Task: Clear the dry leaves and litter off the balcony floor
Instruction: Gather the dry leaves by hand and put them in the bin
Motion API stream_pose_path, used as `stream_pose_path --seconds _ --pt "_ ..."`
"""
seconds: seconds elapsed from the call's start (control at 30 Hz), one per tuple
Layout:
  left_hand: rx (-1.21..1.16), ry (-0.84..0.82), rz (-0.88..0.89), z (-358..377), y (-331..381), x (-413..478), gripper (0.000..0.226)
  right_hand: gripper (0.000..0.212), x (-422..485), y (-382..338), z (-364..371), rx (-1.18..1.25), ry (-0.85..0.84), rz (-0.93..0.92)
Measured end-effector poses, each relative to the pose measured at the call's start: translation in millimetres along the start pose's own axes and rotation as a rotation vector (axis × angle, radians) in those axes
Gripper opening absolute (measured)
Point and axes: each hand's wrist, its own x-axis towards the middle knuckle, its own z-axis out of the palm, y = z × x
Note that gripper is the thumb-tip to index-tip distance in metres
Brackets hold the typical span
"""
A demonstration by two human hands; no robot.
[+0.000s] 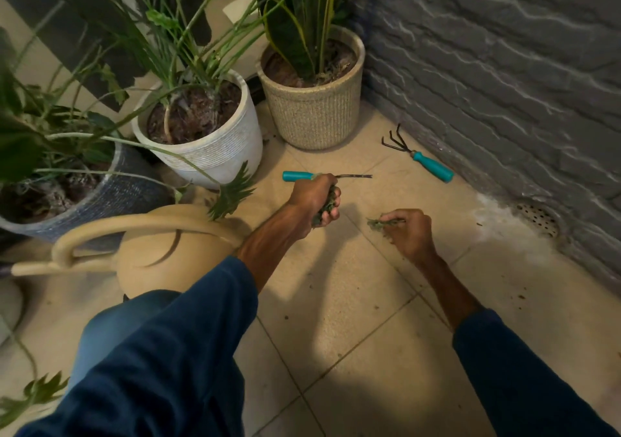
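Left hand (316,198) clutches leaves (326,205) in its palm; right hand (409,232) pinches a sprig (378,224).

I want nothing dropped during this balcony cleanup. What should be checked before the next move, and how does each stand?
1. Left hand grips leaf bunch: ok.
2. Right hand pinches sprig: ok.
3. Floor crumbs all gathered: not ok.
4. Hand rake lies clear of both hands: ok.
5. Teal-handled tool behind left hand, held or lying: cannot tell.
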Motion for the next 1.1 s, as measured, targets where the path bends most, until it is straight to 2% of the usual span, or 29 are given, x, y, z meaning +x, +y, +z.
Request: stream_pose_path --seconds 0.1,0.33,0.43,0.5,0.63,0.77,0.87,1.0,1.1 --pt "0.0 0.064 -0.007 2 11 -29 0.035 0.03 1 -31 -17 0.121 -0.071 0.072" --pt "0.019 0.117 -0.256 10 16 -128 0.041 0.016 -49 -132 -76 0.114 -0.227 0.207" --pt "0.078 0.106 -0.327 14 54 -185 0.038 0.018 -85 -210 -122 0.121 -0.25 0.402" --pt "0.099 0.119 -0.349 11 86 -230 0.036 0.018 -113 -261 -144 0.106 -0.276 0.464" --pt "0.054 0.143 -0.397 -25 178 -354 0.035 0.016 -178 -405 -199 0.062 -0.346 0.551" --pt "0.013 0.224 -0.463 -80 243 -500 0.033 0.02 -258 -544 -246 0.075 -0.395 0.587" --pt "-0.047 0.289 -0.487 -114 266 -586 0.033 0.019 -302 -623 -265 0.083 -0.465 0.577" --pt "-0.158 0.391 -0.499 -147 268 -671 0.034 0.023 -345 -685 -262 0.066 -0.601 0.513" --pt "-0.319 0.528 -0.481 -171 256 -718 0.033 0.025 -369 -728 -239 -0.009 -0.749 0.471"
